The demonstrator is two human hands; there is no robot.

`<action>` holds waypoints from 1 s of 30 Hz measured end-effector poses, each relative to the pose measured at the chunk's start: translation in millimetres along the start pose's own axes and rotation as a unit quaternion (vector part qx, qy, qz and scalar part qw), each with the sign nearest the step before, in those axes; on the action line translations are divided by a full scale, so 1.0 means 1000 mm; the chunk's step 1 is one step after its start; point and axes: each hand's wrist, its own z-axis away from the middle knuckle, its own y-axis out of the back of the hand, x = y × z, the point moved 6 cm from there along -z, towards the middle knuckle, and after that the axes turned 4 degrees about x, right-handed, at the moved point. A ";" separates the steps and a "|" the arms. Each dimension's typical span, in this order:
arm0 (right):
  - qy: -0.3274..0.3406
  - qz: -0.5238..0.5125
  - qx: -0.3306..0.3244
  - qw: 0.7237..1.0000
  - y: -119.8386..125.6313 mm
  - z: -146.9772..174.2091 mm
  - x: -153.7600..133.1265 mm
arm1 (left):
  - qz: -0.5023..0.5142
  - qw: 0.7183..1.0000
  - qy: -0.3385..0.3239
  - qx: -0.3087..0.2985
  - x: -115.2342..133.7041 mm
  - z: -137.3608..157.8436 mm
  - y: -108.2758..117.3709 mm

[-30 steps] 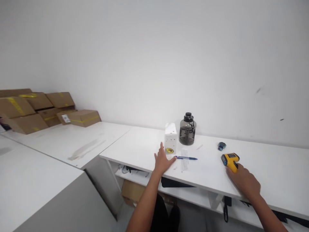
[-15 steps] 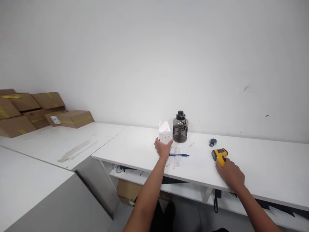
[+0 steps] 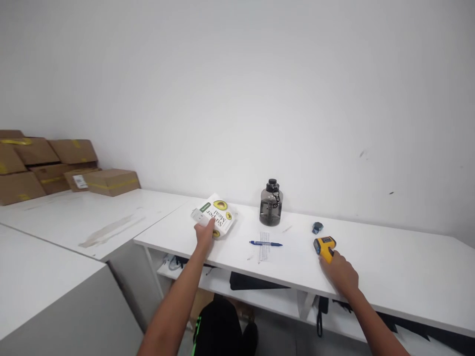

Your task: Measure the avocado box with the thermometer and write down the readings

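A: What is closest?
B: Down low, a leg (image 3: 218, 329) in black with bright green marks. Past it is a white shelf (image 3: 267, 301) with a flat black thing (image 3: 252, 282) on it. That shelf sits under the white bench (image 3: 393, 262).

A: What about the right hand (image 3: 340, 272)?
B: Its grip is wrapped around the handle of a yellow and black tool (image 3: 325, 247), over the right part of the bench. The tool's nose points left.

A: And in the middle?
B: A blue pen (image 3: 266, 244) lies across a thin strip with print (image 3: 264, 254).

A: Where is the left hand (image 3: 204, 235)?
B: Over on the left part of the bench. Its grip is holding the low corner of a white box (image 3: 212, 212), with the thumb on the front. The box is tipped over to one side. It has avocado pictures and says "Super Meal". I can't tell if it touches the bench.

A: What is farther back?
B: A small blue thing (image 3: 317, 228) just past the tool; I can't tell what it is. Then a see-through gray bottle (image 3: 270, 210) with a black cap, standing up near the wall (image 3: 237, 99). Far to the left, brown boxes (image 3: 112, 182) with yellow tape are piled up.
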 end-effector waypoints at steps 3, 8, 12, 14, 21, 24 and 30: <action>0.001 -0.015 -0.005 1.000 -0.003 -0.006 0.004 | 0.068 0.996 0.042 -0.035 0.007 0.002 0.027; 0.060 -0.130 -0.050 0.988 -0.003 -0.019 0.012 | 0.178 0.971 0.036 -0.158 0.045 0.054 0.043; 0.072 -0.276 -0.086 0.955 0.028 0.001 0.015 | 0.240 0.926 0.084 -0.278 0.067 0.122 0.057; 0.105 -0.345 -0.093 0.928 0.050 0.031 0.012 | 0.249 0.917 0.096 -0.297 0.068 0.150 0.069; 0.274 -0.408 -0.185 0.851 0.093 0.186 -0.023 | 0.243 0.941 0.132 -0.196 0.047 0.204 0.088; 0.369 -0.356 -0.168 0.842 0.100 0.225 -0.051 | 0.250 0.944 0.113 -0.181 0.050 0.217 0.088; 0.421 -0.348 -0.144 0.825 0.089 0.236 -0.066 | 0.267 0.940 0.103 -0.187 0.062 0.230 0.100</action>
